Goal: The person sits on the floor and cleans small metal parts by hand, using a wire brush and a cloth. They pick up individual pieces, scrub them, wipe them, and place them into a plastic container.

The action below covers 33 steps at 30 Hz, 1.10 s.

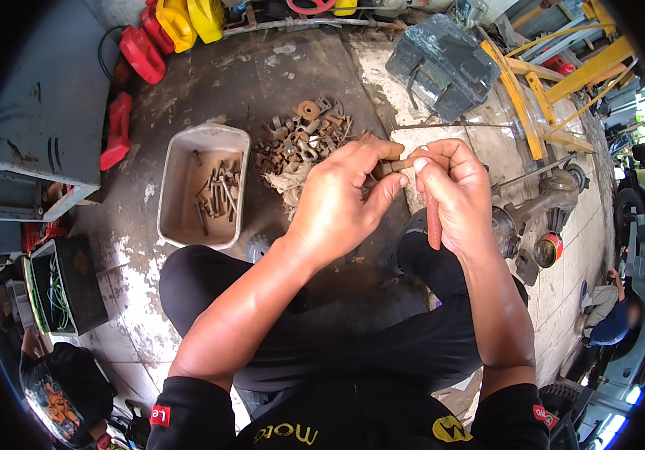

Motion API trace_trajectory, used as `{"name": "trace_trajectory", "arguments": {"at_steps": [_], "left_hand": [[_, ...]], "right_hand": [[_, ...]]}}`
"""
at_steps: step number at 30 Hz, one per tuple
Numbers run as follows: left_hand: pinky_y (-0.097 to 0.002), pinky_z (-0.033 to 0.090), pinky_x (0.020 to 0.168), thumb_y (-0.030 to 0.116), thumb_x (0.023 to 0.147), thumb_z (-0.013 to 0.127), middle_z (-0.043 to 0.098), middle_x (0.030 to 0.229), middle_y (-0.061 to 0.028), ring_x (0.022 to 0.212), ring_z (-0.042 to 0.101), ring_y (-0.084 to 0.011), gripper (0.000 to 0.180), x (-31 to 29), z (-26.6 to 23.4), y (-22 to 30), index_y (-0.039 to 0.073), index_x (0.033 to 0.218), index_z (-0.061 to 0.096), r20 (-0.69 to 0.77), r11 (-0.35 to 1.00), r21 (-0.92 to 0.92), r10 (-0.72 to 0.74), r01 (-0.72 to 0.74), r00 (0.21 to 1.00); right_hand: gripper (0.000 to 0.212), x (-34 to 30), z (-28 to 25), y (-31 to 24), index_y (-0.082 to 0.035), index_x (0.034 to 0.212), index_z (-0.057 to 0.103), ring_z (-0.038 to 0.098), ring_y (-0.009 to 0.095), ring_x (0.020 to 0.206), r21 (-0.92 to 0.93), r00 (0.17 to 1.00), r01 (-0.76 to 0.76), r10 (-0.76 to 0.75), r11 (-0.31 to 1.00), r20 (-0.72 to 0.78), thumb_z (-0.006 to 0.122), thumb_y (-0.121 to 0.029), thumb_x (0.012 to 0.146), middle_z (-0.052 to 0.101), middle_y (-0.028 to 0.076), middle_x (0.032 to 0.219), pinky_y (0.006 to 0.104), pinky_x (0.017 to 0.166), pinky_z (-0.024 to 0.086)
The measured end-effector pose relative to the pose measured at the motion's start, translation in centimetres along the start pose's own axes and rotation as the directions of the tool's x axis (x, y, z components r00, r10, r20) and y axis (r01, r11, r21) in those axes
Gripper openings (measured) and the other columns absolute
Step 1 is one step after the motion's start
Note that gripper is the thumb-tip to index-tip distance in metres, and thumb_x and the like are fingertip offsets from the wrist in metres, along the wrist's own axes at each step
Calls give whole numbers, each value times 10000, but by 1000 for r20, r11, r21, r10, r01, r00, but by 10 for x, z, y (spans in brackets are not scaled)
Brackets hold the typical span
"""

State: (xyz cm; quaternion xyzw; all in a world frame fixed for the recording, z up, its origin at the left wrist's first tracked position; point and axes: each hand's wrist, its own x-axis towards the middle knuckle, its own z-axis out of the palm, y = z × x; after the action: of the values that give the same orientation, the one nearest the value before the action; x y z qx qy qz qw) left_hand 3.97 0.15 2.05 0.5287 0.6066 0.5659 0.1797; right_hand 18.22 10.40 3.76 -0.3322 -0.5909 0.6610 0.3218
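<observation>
Both hands meet in front of me, above a pile of rusty hardware (307,142). My left hand (341,191) is closed, its thumb and fingers pinching a rusty bolt (400,165) that spans the gap between the hands. My right hand (457,191) pinches the bolt's other end with thumb and forefinger. A reddish-brown rod (433,223) hangs down out of the right hand's curled fingers; the grip hides its upper part. To the left of the pile, a grey, dirt-stained tub (243,180) holds several loose rusty bolts (221,191).
Red jugs (142,55) and yellow jugs (176,24) stand at the far left beside a grey metal cabinet (45,97). A dark toolbox (442,64) and yellow frames (517,97) lie far right. Greasy axle parts (540,195) sit nearer right. Two other people are at the lower edges.
</observation>
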Motion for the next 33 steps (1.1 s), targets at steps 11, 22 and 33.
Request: {"name": "trace_trajectory", "arguments": {"at_steps": [11, 22, 33], "left_hand": [[-242, 468, 683, 337, 1052, 533, 634, 823, -5, 733, 543, -77, 360, 3, -12, -19, -1, 1069, 654, 343, 873, -211, -355, 439, 870], [-246, 411, 674, 225, 1009, 546, 578, 820, -33, 723, 490, -109, 255, 31, -66, -2, -19, 1032, 615, -6, 632, -686, -502, 362, 865], [-266, 397, 666, 245, 1023, 515, 576, 811, -48, 702, 477, -124, 297, 30, -69, -19, -34, 1061, 606, -25, 660, -619, -557, 425, 830]], "right_hand": [[117, 2, 4, 1, 3, 1055, 553, 457, 41, 425, -25, 1000, 8, -7, 1000, 7, 609, -50, 968, 648, 66, 851, 215, 353, 322], [154, 36, -5, 183, -4, 979, 623, 600, 119, 747, -421, 921, -319, 383, 849, 76, 685, -129, 913, 632, 34, 838, 272, 695, 473], [420, 0, -30, 338, 7, 1185, 623, 656, 336, 1029, -733, 806, -566, 442, 377, -395, 729, -267, 884, 679, 212, 1085, 405, 903, 499]]}}
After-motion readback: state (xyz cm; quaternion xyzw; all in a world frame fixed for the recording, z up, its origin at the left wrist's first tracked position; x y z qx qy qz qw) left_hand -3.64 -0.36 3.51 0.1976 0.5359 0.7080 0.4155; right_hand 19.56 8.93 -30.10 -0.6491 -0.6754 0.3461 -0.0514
